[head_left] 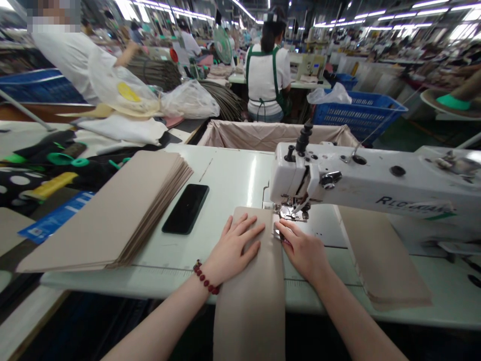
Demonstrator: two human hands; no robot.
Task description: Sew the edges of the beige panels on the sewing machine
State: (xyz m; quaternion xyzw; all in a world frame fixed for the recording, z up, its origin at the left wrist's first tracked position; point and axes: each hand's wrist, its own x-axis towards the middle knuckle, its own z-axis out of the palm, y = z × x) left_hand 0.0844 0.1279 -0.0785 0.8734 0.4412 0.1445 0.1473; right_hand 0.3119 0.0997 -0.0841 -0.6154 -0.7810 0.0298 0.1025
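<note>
Stacked beige panels (101, 210) lie leftmost on the desk (225, 170), seemingly for easy reach. The left hand (236, 250) spreads flat over a beige strip (255, 311) — apparently to steady it — beside the sewing machine (361, 175). The right hand (306, 253) bends near its edge, perhaps guiding; whether it grips, I cannot tell.
</note>
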